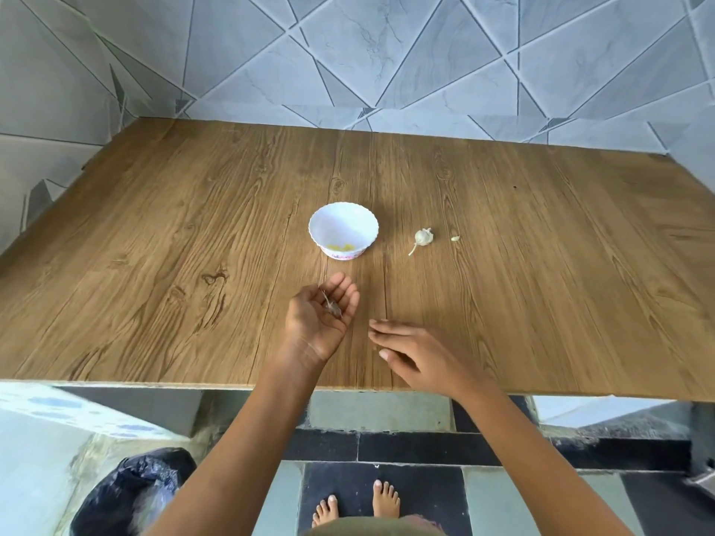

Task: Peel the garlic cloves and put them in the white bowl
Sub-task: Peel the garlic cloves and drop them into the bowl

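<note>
From the camera on my head I look down on a wooden table [174,245] pushed against a grey tiled wall [387,52]. My left hand [321,315] is turned palm up over the near middle of the table, the fingers relaxed and slightly cupped. A few scraps of dry garlic skin [332,305] lie loose in the palm, with nothing pinched. My right hand [410,350] is just beside it to the right, palm down, the fingers straight and close together and pointing left toward the other hand. It holds nothing, and I cannot tell whether it rests on the wood or floats just above it. The white bowl [363,222] stands upright beyond my left hand, near the centre of the table, and small yellowish peeled cloves [340,247] sit at its bottom on the side nearest me. To the right of the bowl, apart from it, the partly broken garlic bulb [423,237] lies on the bare wood with its stem trailing toward me. A single loose clove [455,238] lies near it, a little further right. Below the table edge I see my bare feet [356,504] on a dark and pale tiled floor [503,504], and a black bag [135,489] to my left.
</note>
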